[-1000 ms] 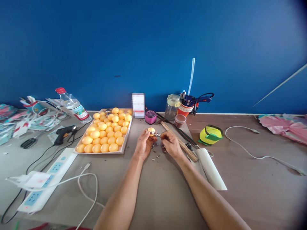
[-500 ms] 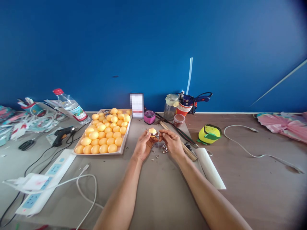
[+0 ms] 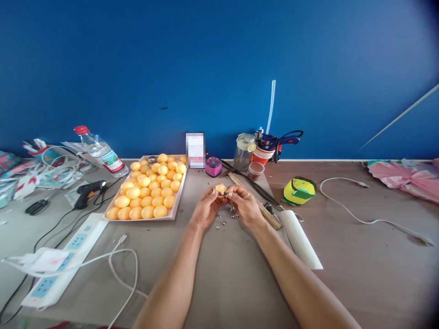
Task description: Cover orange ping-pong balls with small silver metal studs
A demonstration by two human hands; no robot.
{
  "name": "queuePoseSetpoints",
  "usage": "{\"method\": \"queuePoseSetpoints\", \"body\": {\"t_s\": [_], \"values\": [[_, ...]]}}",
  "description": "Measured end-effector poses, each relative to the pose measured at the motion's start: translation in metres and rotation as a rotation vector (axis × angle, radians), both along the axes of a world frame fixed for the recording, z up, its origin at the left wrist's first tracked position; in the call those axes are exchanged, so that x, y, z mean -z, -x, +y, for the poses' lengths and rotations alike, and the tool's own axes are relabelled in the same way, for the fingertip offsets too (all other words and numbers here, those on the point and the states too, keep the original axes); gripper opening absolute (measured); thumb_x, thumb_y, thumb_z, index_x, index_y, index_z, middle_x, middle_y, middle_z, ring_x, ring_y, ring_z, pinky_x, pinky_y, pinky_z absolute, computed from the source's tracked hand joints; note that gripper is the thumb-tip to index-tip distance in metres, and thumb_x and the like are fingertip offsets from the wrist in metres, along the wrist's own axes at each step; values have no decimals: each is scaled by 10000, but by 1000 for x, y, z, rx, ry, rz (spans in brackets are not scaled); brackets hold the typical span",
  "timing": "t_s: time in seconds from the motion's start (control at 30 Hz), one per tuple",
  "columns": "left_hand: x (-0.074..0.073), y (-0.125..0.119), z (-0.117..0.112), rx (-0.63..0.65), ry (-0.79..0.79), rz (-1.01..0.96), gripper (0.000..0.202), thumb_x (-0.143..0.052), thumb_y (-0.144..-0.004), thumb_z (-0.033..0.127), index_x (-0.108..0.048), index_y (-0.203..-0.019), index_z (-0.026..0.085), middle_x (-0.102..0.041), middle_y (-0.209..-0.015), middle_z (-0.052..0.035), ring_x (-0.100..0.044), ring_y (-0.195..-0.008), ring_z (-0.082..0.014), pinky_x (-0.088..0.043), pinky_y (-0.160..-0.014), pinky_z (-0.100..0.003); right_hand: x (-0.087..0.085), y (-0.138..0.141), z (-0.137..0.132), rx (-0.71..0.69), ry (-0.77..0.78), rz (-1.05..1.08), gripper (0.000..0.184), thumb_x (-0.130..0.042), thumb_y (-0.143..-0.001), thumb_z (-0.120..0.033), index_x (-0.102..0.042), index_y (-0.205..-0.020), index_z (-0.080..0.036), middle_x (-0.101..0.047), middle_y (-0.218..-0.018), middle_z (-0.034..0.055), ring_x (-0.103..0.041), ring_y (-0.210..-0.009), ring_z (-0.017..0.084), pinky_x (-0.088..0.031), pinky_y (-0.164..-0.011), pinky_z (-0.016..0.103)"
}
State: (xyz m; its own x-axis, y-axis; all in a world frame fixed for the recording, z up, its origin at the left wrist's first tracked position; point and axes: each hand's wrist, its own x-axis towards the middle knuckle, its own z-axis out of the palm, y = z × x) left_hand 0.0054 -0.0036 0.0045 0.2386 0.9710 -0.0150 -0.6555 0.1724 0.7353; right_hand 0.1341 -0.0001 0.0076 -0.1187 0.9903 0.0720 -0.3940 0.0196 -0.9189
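Between both hands is an orange ping-pong ball (image 3: 220, 188), its lower part covered with shiny silver studs that look like thumbtacks. My left hand (image 3: 206, 208) is closed around the ball's left side. At its right side my right hand (image 3: 244, 204) has thumb and fingers pinched together against the studded part, on what appears to be a small silver thumbtack, mostly hidden by the fingertips. Loose silver thumbtacks (image 3: 234, 212) lie on the table under the hands. To the left, a shallow white box (image 3: 174, 210) holds many orange balls (image 3: 146, 202) and one silver-covered ball (image 3: 152, 160).
A power strip (image 3: 65, 260) with white cables and a black glue gun (image 3: 88, 194) lie left. Behind stand a water bottle (image 3: 103, 153), a purple container (image 3: 213, 167) and a lidded jar (image 3: 244, 151). Wooden sticks (image 3: 270, 218), a white roll (image 3: 302, 240) and a yellow item (image 3: 299, 191) lie right.
My right hand has moved slightly left, its fingertips now against the ball. The ball has shifted a little to the right and turned slightly.
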Motion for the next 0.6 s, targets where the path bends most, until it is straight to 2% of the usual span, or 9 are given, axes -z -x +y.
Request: {"method": "queuePoseSetpoints", "body": {"t_s": [0.23,0.4,0.6], "values": [[0,1,0,5,18,19,312,-681,-735,314,-628,-996,151,-643,-868,-59,-610,-759,-162,-472,-727,-297,0,0,1,-3,59,-12,201,-716,-642,-344,-603,-694,-186,-565,-625,-27,-469,-561,99,-384,-578,244],[1,1,1,3,19,-4,306,-680,-737,320,-635,-980,139,-634,-820,-50,-594,-708,-145,-471,-714,-294,-4,-1,0,-35,83,-9,208,-717,-635,-340,-593,-686,-181,-566,-627,-26,-485,-575,102,-386,-587,244],[-1,-1,-1,8,-12,0,280,-668,-751,313,-633,-969,141,-627,-818,-47,-585,-716,-145,-465,-719,-300,0,-2,2,-34,60,-55,195,-702,-653,-326,-583,-687,-176,-545,-609,-32,-478,-566,97,-379,-574,238]]}}
